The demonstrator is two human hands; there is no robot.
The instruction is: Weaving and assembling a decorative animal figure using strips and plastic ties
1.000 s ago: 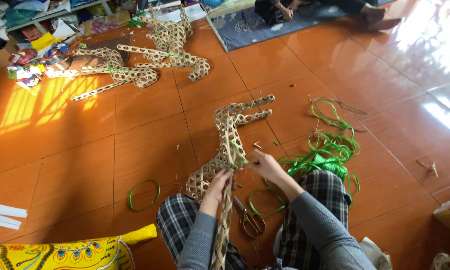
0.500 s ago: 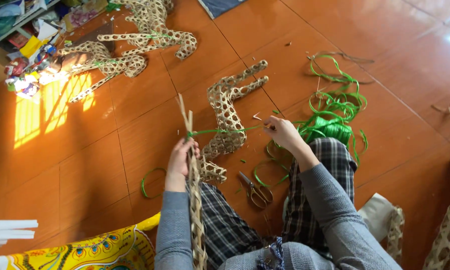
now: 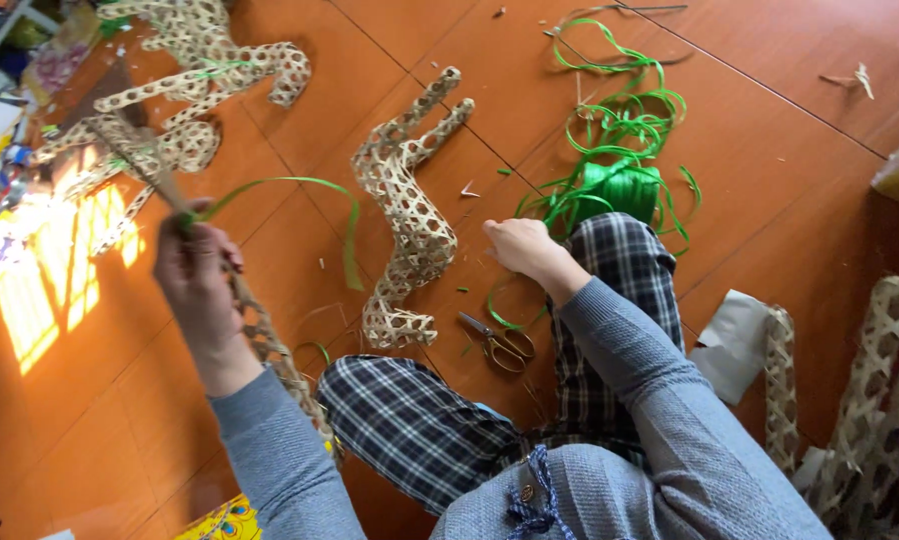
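Woven bamboo strip [image 3: 269, 345], a long openwork lattice piece, sits in our left hand [image 3: 201, 285] at about nine o'clock in the view, running from our lap up through the fist. That hand is closed around it, and a green plastic ribbon [image 3: 309, 195] arcs out from the top of the grip toward two o'clock. Our right hand [image 3: 519, 245] rests near centre with fingers loosely curled; we cannot tell whether it pinches anything. Just to its left lies a finished lattice piece [image 3: 404, 205] on the orange tile floor [image 3: 769, 150]; a tangle of green ribbon [image 3: 614, 185] lies at one o'clock, and scissors [image 3: 497, 340] at six o'clock of that hand.

We judge the strip light and springy, stiff along its length yet easy to crush, with sharp splint ends. Best held around the woven body, not the loose tips. The ribbon looks slick and floppy.
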